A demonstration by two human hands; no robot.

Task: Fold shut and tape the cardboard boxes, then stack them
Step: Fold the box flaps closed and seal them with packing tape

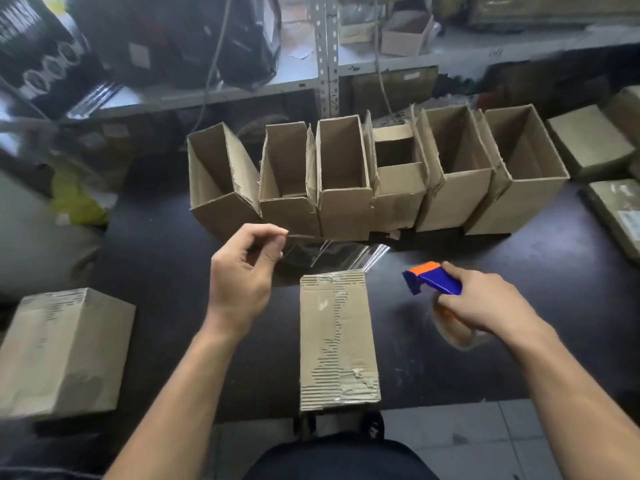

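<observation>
A closed cardboard box (pixel 337 337) lies lengthwise on the dark table in front of me, clear tape along its top seam. My left hand (pixel 246 271) pinches the free end of a strip of clear tape (pixel 332 252) stretched above the box's far end. My right hand (pixel 485 304) grips a blue and orange tape dispenser (pixel 433 282) to the right of the box, its roll blurred below the hand. Several open boxes (pixel 346 178) stand in a row behind.
A closed box (pixel 65 348) sits at the table's left edge. More closed boxes (pixel 588 140) lie at the far right. Metal shelving (pixel 325 57) with bags and cartons runs behind the table (pixel 485 375). The table's near edge is at my waist.
</observation>
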